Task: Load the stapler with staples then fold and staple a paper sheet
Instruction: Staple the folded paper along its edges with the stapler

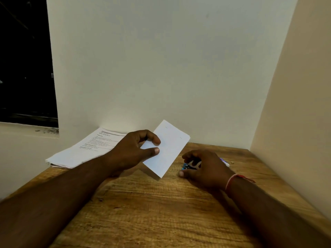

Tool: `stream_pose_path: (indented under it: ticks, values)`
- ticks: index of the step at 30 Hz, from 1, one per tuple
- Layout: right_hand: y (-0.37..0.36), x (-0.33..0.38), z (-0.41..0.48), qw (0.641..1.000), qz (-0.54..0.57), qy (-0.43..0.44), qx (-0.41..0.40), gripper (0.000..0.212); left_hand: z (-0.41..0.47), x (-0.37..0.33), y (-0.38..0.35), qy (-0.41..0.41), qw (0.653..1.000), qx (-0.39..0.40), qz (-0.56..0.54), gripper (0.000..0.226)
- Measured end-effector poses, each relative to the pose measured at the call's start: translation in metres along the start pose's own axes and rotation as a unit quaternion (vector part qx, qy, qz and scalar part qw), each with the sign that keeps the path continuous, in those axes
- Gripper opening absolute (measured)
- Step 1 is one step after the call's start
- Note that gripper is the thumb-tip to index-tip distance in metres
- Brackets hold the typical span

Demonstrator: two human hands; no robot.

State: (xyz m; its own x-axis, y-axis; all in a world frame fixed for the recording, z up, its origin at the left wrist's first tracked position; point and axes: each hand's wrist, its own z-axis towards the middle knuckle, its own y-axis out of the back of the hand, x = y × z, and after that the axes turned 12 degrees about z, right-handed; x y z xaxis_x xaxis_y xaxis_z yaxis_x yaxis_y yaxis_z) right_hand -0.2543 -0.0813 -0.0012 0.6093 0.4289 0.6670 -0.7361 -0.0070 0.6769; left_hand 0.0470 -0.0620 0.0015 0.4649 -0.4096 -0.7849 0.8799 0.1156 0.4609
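Observation:
A folded white paper sheet (167,149) is held above the wooden table (152,212), pinched between thumb and fingers of my left hand (133,151); its far end tilts up toward the wall. Right of it, my right hand (202,167) rests on the table with its fingers curled over a small blue stapler (188,166), which is mostly hidden under the hand. Two small staple marks show near the sheet's far edge.
A stack of printed papers (86,149) lies at the table's back left. A small purple-and-white object (226,162) sits behind my right hand. Walls close in at the back and the right; a dark window is at the upper left.

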Motion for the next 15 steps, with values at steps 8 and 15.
stream_pose_path:
  ticks: [8, 15]
  values:
    - [-0.009, 0.025, -0.004, 0.898, 0.438, 0.021, -0.022, 0.01, -0.003, -0.005, -0.006, -0.001, 0.999, -0.031, 0.029, 0.021]
    - [-0.021, 0.03, -0.008, 0.93, 0.347, 0.06, -0.105, 0.022, -0.011, -0.022, -0.023, -0.06, 0.978, -0.116, 0.16, 0.033]
